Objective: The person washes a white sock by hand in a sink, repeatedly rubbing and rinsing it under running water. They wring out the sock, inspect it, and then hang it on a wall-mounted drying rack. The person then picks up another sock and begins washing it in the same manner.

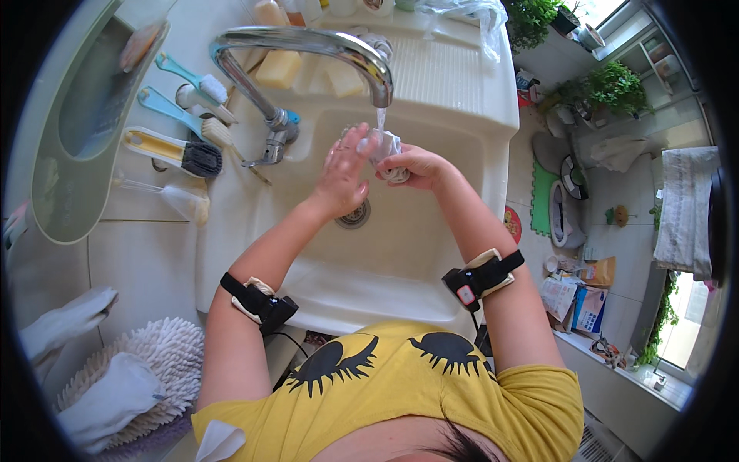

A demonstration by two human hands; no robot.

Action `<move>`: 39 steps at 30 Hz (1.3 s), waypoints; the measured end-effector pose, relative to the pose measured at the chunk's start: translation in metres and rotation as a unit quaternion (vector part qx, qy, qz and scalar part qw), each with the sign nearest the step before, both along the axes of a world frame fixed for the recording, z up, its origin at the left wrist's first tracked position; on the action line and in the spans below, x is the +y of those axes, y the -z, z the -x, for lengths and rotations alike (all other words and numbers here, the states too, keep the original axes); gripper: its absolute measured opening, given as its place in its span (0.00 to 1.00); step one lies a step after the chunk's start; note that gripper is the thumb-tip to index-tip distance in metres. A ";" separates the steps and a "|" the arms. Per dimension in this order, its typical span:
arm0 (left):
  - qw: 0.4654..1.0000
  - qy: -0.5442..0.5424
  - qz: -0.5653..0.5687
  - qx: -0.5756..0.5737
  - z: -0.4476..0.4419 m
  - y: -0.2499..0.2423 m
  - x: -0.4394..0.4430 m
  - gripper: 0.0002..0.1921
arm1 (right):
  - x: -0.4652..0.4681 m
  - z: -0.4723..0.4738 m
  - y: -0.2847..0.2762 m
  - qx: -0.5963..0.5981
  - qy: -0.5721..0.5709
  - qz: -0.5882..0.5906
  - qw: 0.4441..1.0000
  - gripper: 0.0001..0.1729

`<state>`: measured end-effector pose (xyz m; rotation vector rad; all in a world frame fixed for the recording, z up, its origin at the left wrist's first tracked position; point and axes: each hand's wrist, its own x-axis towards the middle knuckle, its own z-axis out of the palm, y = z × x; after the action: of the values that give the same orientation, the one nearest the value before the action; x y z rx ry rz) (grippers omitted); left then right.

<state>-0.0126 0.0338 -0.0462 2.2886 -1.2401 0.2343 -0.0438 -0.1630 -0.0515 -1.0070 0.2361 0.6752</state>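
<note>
Water runs from the chrome faucet (381, 92) onto a wet, bunched whitish cloth (388, 149) above the white sink (404, 248). My right hand (414, 166) grips the cloth's lower part between thumb and fingers. Just left of the stream is my left hand (345, 173), its fingers spread and wet, slightly blurred, close beside the cloth; whether its fingertips touch the cloth is unclear. Beneath the left hand, the metal drain (353, 216) shows in the basin floor.
Blue-handled brushes (173, 110) and a yellow-handled brush (167, 150) hang on the tiled wall at left. A yellow soap bar (279, 69) lies behind the faucet, near the ribbed washboard (439, 75). White gloves (109, 398) hang at lower left.
</note>
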 end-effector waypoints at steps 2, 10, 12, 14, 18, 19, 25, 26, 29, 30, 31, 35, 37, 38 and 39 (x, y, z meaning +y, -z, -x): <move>0.988 0.079 -0.032 -0.127 -0.007 -0.004 0.001 0.32 | 0.004 -0.003 -0.004 -0.048 -0.085 0.008 0.995 0.19; 0.958 0.149 -0.063 -0.237 -0.044 -0.011 -0.016 0.22 | -0.005 -0.008 -0.019 -0.035 -0.128 -0.033 0.991 0.27; 0.953 0.161 -0.044 -0.251 -0.049 -0.015 -0.021 0.21 | -0.014 -0.010 -0.020 -0.035 -0.138 -0.091 0.986 0.30; 0.948 0.192 -0.007 -0.254 -0.050 -0.018 -0.029 0.21 | -0.018 -0.011 -0.018 -0.048 -0.156 -0.158 0.974 0.33; 0.936 0.202 0.050 -0.285 -0.050 -0.020 -0.038 0.19 | -0.014 -0.010 -0.014 -0.038 -0.160 -0.154 0.974 0.33; 0.939 0.194 0.024 -0.283 -0.050 -0.020 -0.037 0.19 | -0.011 -0.011 -0.015 -0.054 -0.164 -0.116 0.978 0.31; 0.935 0.132 -0.143 -0.295 -0.064 -0.018 -0.027 0.11 | 0.019 -0.026 -0.025 -0.068 -0.136 0.294 0.943 0.14; 0.934 0.108 -0.216 -0.263 -0.065 -0.018 -0.029 0.10 | 0.023 -0.028 -0.026 -0.074 -0.134 0.363 0.919 0.11; 0.965 0.003 -0.260 -0.045 -0.059 -0.016 -0.037 0.13 | 0.031 -0.029 -0.025 -0.251 -0.090 0.608 0.747 0.10; 0.971 -0.040 -0.232 0.038 -0.056 -0.014 -0.041 0.15 | 0.031 -0.026 -0.024 -0.271 -0.099 0.645 0.707 0.07; 0.966 -0.043 -0.230 0.109 -0.052 -0.011 -0.043 0.14 | 0.029 -0.021 -0.022 -0.297 -0.103 0.677 0.665 0.05; 0.924 -0.040 -0.133 0.356 -0.043 0.003 -0.043 0.12 | 0.025 -0.015 -0.011 -0.353 -0.178 0.769 0.502 0.05; 0.835 -0.041 -0.082 0.542 -0.044 0.008 -0.037 0.13 | 0.019 -0.012 -0.004 -0.407 -0.155 0.744 0.507 0.05; 0.802 -0.018 -0.046 0.596 -0.046 0.009 -0.034 0.16 | 0.016 -0.010 0.000 -0.449 -0.126 0.730 0.500 0.05; 0.762 0.006 -0.012 0.648 -0.048 0.010 -0.029 0.20 | 0.013 -0.008 0.003 -0.444 -0.099 0.720 0.524 0.06</move>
<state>0.0350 0.0046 -0.0557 1.7039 -0.4521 -1.1887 -0.0361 -0.1495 -0.0543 -2.9050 -0.3628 -0.1244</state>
